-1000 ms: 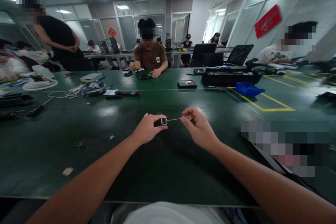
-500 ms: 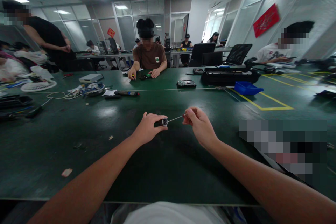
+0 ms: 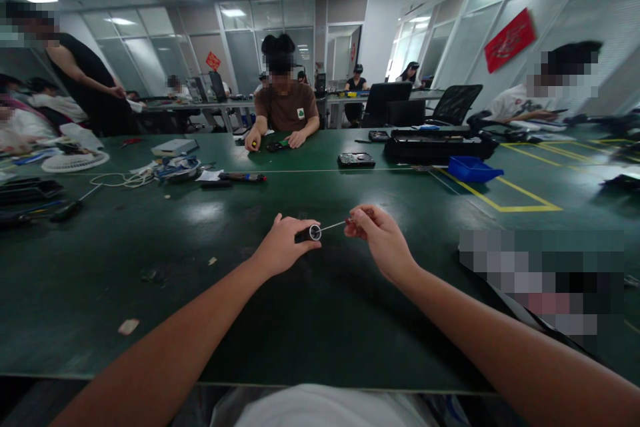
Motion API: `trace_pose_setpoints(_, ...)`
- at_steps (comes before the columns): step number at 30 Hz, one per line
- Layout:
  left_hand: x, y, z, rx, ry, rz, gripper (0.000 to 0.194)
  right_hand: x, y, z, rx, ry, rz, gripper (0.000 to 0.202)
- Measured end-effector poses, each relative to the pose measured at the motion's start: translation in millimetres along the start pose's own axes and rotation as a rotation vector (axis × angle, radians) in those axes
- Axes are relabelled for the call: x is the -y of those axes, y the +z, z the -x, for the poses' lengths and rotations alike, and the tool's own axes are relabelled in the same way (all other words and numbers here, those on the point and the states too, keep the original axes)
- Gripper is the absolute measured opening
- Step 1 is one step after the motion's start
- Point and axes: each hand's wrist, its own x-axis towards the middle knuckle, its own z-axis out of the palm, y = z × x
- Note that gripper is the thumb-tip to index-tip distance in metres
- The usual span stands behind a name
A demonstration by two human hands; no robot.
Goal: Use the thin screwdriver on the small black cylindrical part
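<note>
My left hand (image 3: 284, 241) is closed round a short black cylinder (image 3: 303, 235), perhaps a flashlight tube. Its round end with a silver rim (image 3: 315, 233) faces me and to the right. Between the fingertips of my right hand (image 3: 376, 235) a thin, light metal rod (image 3: 332, 225) is pinched. The rod slants down to the left, and its far end meets the cylinder's rimmed end; whether it goes inside I cannot tell. My fingers hide the rod's other end. Both hands are held over the green table (image 3: 310, 340).
Farther back lie a hard drive (image 3: 356, 159), a blue tray (image 3: 474, 169) and a black case (image 3: 437, 145). Pens (image 3: 243, 177), cables (image 3: 127, 178) and a white fan grille (image 3: 75, 160) are at left. A co-worker (image 3: 286, 107) sits opposite. A blurred-out item (image 3: 540, 280) lies at right.
My right hand has come slightly closer to the cylinder, so less of the rod shows. My left hand keeps its grip. At far left, a standing person's hands have shifted.
</note>
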Motion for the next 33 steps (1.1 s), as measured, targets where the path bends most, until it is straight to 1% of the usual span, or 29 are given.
trace_pose_setpoints(8, -2.0, -1.0, 1.4, -0.005, -0.001, 0.017, 0.04, 2.7, 3.2, 0.3, -0.021, 0.079, -0.065, 0.026)
trace_pose_setpoints(10, -2.4, -1.2, 1.7, -0.008, 0.004, 0.017, 0.04, 5.0, 2.8, 0.9, -0.016, 0.054, -0.022, 0.026)
trace_pose_setpoints(12, -2.7, -1.5, 1.7, -0.007, 0.006, 0.018, 0.039, 9.6, 1.2, 2.3, -0.006, -0.01, 0.12, 0.027)
trace_pose_setpoints(13, -2.8, -1.6, 1.8, -0.007, 0.004, 0.02, 0.039, 12.8, 0.3, 3.4, -0.01, -0.051, 0.236, 0.029)
trace_pose_setpoints(15, -2.7, -1.7, 1.8, -0.008, 0.001, 0.022, 0.039, 19.4, -1.1, 6.2, -0.019, -0.073, 0.471, 0.037)
trace_pose_setpoints(16, -2.5, -1.6, 1.8, -0.011, 0.002, 0.022, 0.04, 22.2, -1.4, 7.6, -0.025, -0.078, 0.529, 0.041)
trace_pose_setpoints(18, -1.7, -1.5, 1.9, -0.014, 0.006, 0.015, 0.039, 25.3, -1.1, 10.0, -0.02, -0.085, 0.582, 0.041)
trace_pose_setpoints(20, -0.7, -1.4, 1.8, -0.018, 0.004, 0.008, 0.038, 24.9, 0.0, 11.3, 0.004, -0.099, 0.587, 0.034)
trace_pose_setpoints(23, 0.1, -1.7, 1.4, -0.027, -0.008, 0.011, 0.037, 20.9, 1.2, 11.3, 0.057, -0.158, 0.561, 0.02)
trace_pose_setpoints(25, 0.1, -2.0, 1.1, -0.026, -0.009, 0.013, 0.038, 18.8, 1.1, 10.3, 0.078, -0.18, 0.557, 0.016)
trace_pose_setpoints(27, 0.0, -2.1, 1.0, -0.02, -0.004, 0.012, 0.037, 18.0, 0.1, 8.6, 0.089, -0.163, 0.566, 0.019)
trace_pose_setpoints(31, 0.3, -1.7, 1.3, -0.02, 0.0, 0.008, 0.038, 17.5, -2.4, 5.0, 0.087, -0.089, 0.623, 0.035)
trace_pose_setpoints(33, 0.0, -1.7, 1.5, -0.015, 0.003, 0.008, 0.038, 17.9, -2.5, 4.7, 0.087, -0.085, 0.634, 0.032)
